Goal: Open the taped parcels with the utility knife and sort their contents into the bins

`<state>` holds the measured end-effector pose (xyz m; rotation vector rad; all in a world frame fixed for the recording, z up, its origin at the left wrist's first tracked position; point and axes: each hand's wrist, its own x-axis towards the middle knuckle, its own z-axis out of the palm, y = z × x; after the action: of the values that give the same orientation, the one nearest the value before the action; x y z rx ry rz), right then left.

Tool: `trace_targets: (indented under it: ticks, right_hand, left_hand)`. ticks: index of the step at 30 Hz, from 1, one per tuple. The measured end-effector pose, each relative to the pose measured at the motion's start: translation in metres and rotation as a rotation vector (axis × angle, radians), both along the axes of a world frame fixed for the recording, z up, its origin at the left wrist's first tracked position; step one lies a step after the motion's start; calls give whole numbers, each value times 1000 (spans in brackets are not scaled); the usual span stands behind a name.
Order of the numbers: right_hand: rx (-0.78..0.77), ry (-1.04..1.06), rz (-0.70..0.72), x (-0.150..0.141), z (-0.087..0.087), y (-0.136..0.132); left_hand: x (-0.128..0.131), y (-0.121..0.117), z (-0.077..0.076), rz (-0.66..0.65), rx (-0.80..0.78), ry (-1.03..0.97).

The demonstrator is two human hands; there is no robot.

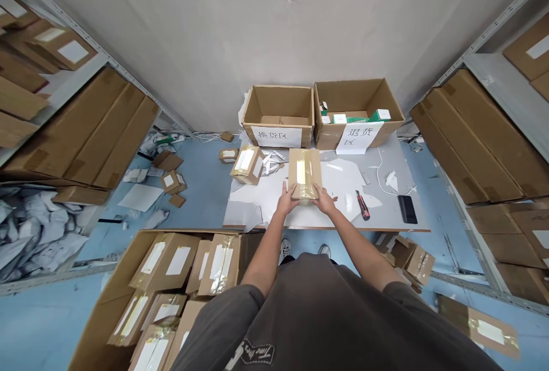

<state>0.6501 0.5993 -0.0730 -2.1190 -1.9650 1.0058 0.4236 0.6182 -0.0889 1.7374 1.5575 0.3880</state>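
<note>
A taped cardboard parcel (316, 166) with a white label stands on the white table (274, 211), right in front of me. My left hand (286, 199) grips its near left corner, and my right hand (325, 199) grips the near right corner. Clear tape runs down the middle of the parcel. To its left sits a smaller taped carton (247, 164) with white labels, beside torn paper scraps (272, 160). A red and black utility knife (362, 205) lies to the right of my right hand, and a black phone (407, 209) lies farther right.
Two open cardboard boxes with handwritten signs, the left box (278, 96) and the right box (355, 91), stand at the table's back; the right one holds green-and-white packages. A large carton (107, 308) of parcels is at my left. Shelves flank both sides.
</note>
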Motion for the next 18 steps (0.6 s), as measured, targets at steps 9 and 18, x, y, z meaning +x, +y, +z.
trace_targets:
  ticks: [9, 18]
  right_hand:
    - [112, -8, -14, 7, 38, 7]
    - [260, -13, -27, 22, 111, 77]
  left_hand:
    - [-1, -3, 29, 13, 114, 19]
    - [0, 57, 112, 125, 153, 110]
